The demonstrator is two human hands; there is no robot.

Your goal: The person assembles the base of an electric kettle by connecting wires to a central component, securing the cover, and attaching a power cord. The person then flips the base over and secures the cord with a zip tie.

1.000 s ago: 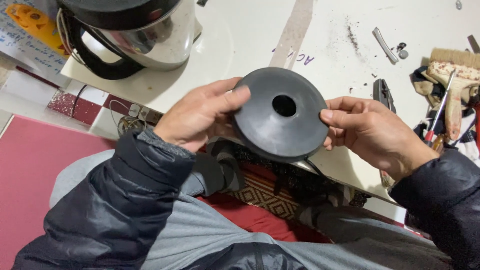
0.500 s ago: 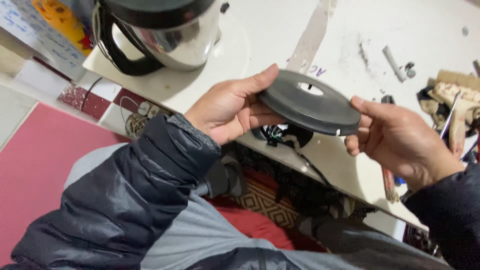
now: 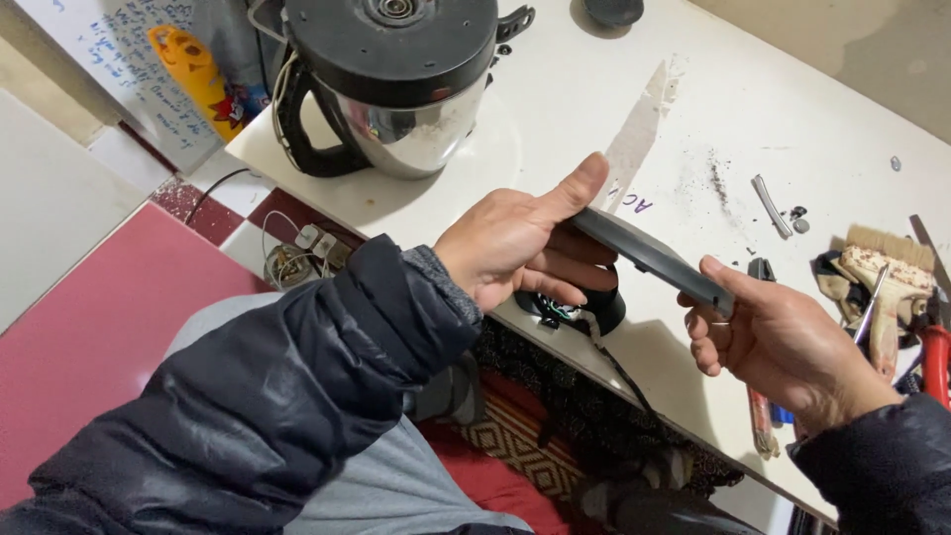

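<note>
From the head view, the person is holding a dark grey round kettle base (image 3: 654, 256) edge-on between both hands, just above the near edge of the white table (image 3: 842, 129). The left hand (image 3: 515, 243) is clamped on the base's left rim, thumb stretched along the top and fingers curled beneath, while the right hand (image 3: 778, 337) is pinching the right rim with thumb above and fingers below; gripping at opposite edges appears to be letting the disc tilt so that its underside can be seen. Beneath the base a black connector block with small wires (image 3: 575, 307) is hanging, and a black cord (image 3: 619, 367) is trailing from it down past the table edge towards the lap. At the far left of the table an electric kettle (image 3: 396, 84) with a steel body and black handle is lying upside down, its underside facing up, well apart from the hands. To the right, near the right hand, a paintbrush (image 3: 887, 272), red-handled pliers (image 3: 936, 362) and small metal parts (image 3: 773, 208) are lying spread within easy reach. A small black round piece (image 3: 612, 10) is sitting at the far edge.
</note>
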